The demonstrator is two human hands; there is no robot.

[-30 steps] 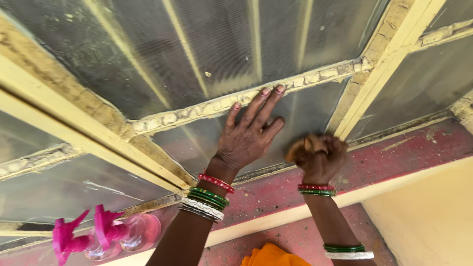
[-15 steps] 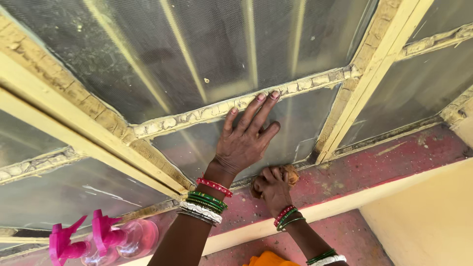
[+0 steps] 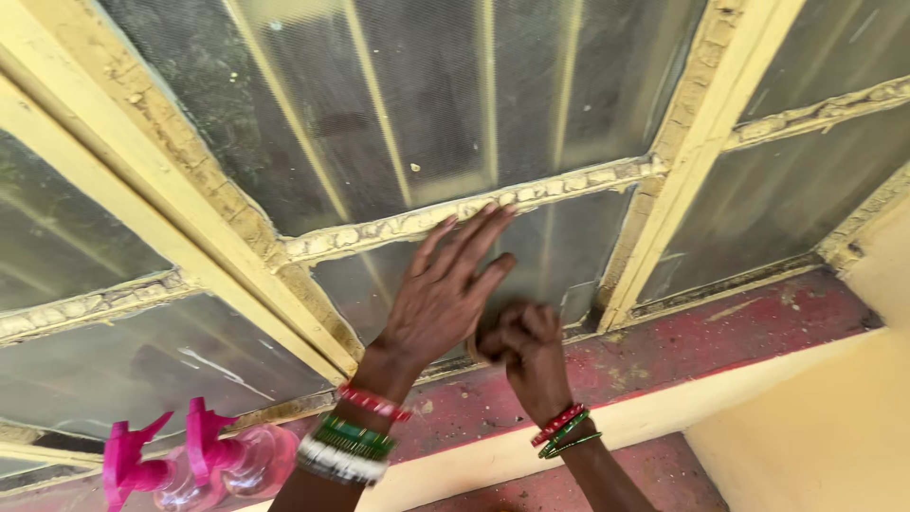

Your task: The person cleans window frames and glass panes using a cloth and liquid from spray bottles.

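Note:
My left hand (image 3: 441, 289) lies flat with spread fingers on the lower glass pane (image 3: 559, 251) of a dirty window, fingertips at the cracked putty bar (image 3: 455, 213). My right hand (image 3: 526, 351) is closed around a small brownish scrubbing wad, mostly hidden by the fingers and blurred, pressed at the bottom of the same pane just right of my left hand. Both wrists carry red, green and white bangles.
The window frame (image 3: 687, 152) is pale yellow wood with crumbling putty. A red-stained sill (image 3: 720, 332) runs below the panes. Two clear spray bottles with pink triggers (image 3: 204, 455) stand on the sill at lower left. A yellow wall (image 3: 825, 427) fills the lower right.
My right hand swept left along the bottom of the pane, from near the frame post to beside my left hand. My left hand stayed flat on the glass. The view shifted slightly.

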